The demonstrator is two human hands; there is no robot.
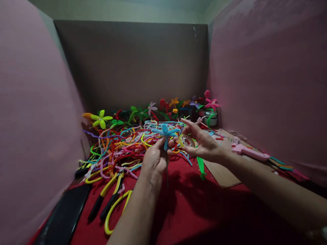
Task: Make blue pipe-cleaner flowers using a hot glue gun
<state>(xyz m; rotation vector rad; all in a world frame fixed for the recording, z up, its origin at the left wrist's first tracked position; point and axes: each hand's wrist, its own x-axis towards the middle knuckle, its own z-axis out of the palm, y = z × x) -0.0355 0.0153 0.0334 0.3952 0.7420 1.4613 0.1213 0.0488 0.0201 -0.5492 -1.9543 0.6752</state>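
In the middle of the head view, my left hand [157, 158] is closed around the base of a blue pipe-cleaner flower [165, 131]. The flower stands upright, its petals spread above my fingers and its thin dark stem hanging below the hand. To the right, my right hand [203, 141] grips a roll of yellowish clear tape [182, 140] by its edge, thumb below, with the index finger stretched out toward the flower. The tape roll is close to the flower; whether a strip joins them I cannot tell.
Behind my hands lies a heap of colourful pipe cleaners [122, 146], backed by several finished flowers [102, 119]. Yellow-and-black pliers [109, 190] and yellow-handled scissors [108, 217] lie left. At right are a pink glue gun [250, 151], cardboard [222, 173] and a green pipe-cleaner piece [201, 166].
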